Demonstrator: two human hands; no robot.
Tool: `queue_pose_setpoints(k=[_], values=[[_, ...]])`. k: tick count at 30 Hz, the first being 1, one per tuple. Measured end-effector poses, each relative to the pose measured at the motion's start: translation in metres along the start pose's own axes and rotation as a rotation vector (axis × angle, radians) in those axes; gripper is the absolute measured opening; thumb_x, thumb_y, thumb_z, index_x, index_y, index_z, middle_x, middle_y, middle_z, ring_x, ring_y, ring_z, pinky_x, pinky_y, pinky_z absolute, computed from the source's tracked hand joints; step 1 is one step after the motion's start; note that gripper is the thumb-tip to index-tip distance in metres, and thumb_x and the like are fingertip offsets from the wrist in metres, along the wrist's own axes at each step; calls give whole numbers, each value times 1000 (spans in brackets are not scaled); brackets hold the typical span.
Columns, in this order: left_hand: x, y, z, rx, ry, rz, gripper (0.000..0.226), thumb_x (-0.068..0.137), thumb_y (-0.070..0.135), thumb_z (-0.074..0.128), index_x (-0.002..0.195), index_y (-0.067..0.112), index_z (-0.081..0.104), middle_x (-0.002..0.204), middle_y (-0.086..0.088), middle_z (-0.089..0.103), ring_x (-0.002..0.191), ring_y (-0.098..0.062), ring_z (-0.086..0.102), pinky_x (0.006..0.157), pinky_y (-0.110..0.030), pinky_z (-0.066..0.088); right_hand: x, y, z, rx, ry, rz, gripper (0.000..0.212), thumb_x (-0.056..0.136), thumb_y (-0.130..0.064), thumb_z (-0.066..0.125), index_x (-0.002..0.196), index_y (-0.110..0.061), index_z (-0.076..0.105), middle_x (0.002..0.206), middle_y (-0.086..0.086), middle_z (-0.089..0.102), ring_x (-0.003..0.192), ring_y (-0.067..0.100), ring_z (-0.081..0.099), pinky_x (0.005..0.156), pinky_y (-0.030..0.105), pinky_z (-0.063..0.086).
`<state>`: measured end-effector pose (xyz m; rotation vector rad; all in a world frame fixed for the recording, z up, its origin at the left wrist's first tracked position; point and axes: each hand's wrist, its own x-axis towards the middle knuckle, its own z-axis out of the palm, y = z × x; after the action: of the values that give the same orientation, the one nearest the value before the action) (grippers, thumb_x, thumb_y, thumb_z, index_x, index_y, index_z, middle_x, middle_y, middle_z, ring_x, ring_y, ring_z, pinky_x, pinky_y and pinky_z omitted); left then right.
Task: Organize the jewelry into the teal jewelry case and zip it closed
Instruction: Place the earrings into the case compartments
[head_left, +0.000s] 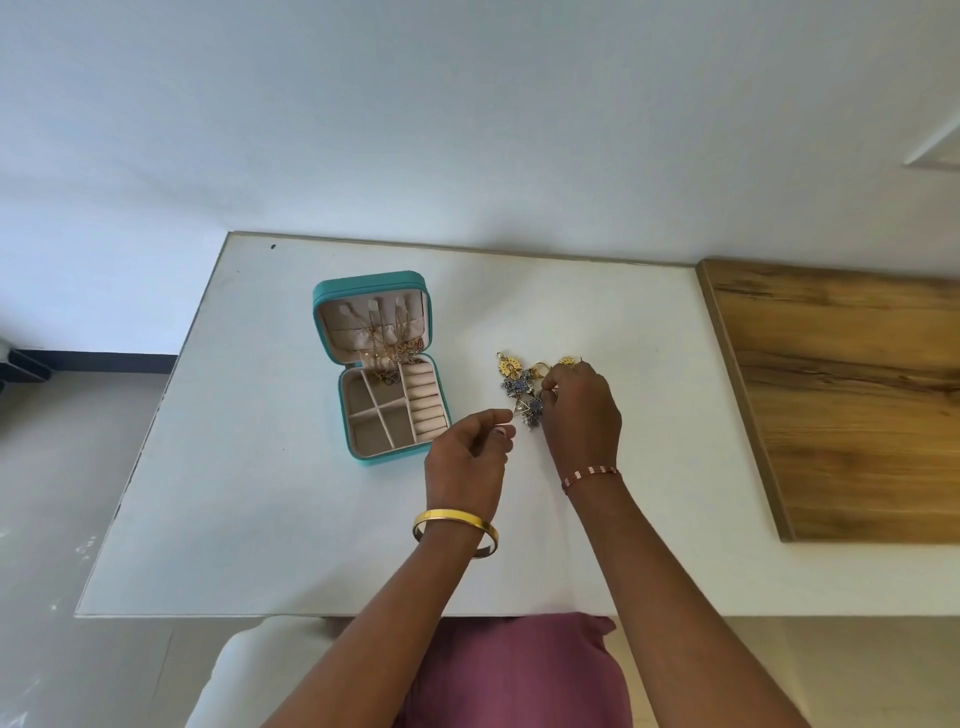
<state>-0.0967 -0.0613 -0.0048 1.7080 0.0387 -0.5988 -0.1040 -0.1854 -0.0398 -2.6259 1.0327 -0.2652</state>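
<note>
Beside square teal case (382, 366), metallic floral jewelry (519, 387).

no text, label or number can be read anywhere (the case shows no brand).

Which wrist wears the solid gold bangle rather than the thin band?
The left hand wrist: a wide, plain gold bangle circles it. The right hand wrist has only a thin red-and-white beaded band.
</note>
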Motion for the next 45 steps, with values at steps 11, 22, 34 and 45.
queue_pose_setpoints(k=[11, 22, 34, 45], values=[[0, -1, -3, -3, 3, -49, 25, 90, 3, 46, 103, 14, 65, 91, -4, 66, 88, -21, 65, 92, -41, 52, -28, -4, -9, 503, 125, 40, 12, 83, 3, 54, 84, -6, 62, 84, 8, 67, 74, 18, 56, 63, 24, 43], [-1, -5, -3, -4, -31, -75, 25, 91, 5, 46, 109, 11, 62, 93, -6, 65, 82, -18, 64, 85, -33, 54, -44, -9, -14, 634, 70, 136, 16, 82, 4, 58, 93, -4, 67, 74, 4, 65, 70, 22, 63, 68, 45, 57], [-2, -12, -9, 17, -14, -53, 14, 84, 4, 59, 92, 11, 69, 81, -8, 68, 76, -20, 68, 71, -24, 58, -74, -24, -17, 685, -21, 154, 10, 80, 1, 64, 86, -6, 69, 80, 5, 67, 72, 18, 64, 66, 34, 58], [-11, -10, -29, -262, 95, -115, 13, 82, -5, 59, 87, 5, 66, 74, -2, 66, 61, -6, 65, 58, -14, 55, -99, -40, -27, 970, -143, 301, 13, 78, -7, 70, 90, -13, 69, 78, -2, 69, 65, 13, 67, 59, 13, 51]])
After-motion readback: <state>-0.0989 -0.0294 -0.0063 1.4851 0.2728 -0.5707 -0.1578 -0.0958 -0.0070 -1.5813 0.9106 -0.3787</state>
